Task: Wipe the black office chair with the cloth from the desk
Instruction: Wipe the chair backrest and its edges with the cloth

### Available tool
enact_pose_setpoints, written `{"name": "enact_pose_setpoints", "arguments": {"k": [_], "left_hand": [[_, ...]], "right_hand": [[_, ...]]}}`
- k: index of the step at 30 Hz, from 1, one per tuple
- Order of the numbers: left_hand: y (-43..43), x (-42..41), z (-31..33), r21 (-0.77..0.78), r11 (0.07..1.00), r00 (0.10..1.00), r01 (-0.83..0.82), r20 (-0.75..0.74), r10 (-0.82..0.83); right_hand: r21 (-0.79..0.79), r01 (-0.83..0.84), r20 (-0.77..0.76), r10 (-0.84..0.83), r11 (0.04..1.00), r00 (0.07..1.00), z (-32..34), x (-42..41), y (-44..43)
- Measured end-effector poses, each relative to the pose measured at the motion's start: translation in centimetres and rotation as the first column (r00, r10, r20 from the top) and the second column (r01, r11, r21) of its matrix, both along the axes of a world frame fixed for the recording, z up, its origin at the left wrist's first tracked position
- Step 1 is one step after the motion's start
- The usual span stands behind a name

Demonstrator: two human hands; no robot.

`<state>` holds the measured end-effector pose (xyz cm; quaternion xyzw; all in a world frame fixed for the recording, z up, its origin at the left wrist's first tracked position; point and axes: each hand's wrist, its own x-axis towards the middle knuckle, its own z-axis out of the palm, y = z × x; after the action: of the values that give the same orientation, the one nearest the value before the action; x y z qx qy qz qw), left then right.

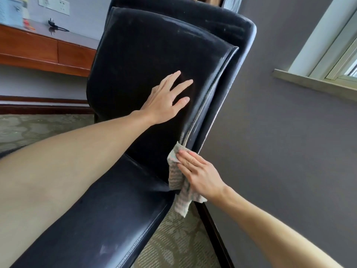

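At the far left, a wooden surface (pixel 48 49) runs along the grey wall, with a black plug and cord (pixel 55 26) lying on top. Just to its right stands the black office chair (pixel 146 55), its tall padded backrest tilted across the middle of the view and its seat running down toward the lower left. The person's left hand (pixel 166 101) lies flat on the backrest, fingers spread wide and gripping nothing. Further right, at the worn right edge of the backrest where it meets the seat, the right hand (pixel 199 173) presses the cloth (pixel 178 182) against the chair; its fingers are extended over the fabric, pinning it, and the loose end hangs below. Patterned carpet (pixel 173 244) shows under the chair. At the far right, a pale window sill (pixel 309 84) juts from the wall.
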<state>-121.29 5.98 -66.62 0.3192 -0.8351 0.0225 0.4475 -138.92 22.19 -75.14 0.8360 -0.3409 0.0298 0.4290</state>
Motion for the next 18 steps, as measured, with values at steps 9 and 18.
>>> {"name": "enact_pose_setpoints", "arguments": {"k": [9,18], "left_hand": [[-0.5,0.0,0.3,0.009,1.0,1.0,0.01,-0.018,-0.01],[-0.7,0.0,-0.4,0.019,1.0,1.0,0.004,-0.027,-0.003]], "right_hand": [[-0.192,0.074,0.357,-0.001,0.979,0.934,6.6,0.2,-3.0],[-0.004,-0.01,-0.05,0.01,1.0,0.999,-1.2,0.2,-0.8]]}}
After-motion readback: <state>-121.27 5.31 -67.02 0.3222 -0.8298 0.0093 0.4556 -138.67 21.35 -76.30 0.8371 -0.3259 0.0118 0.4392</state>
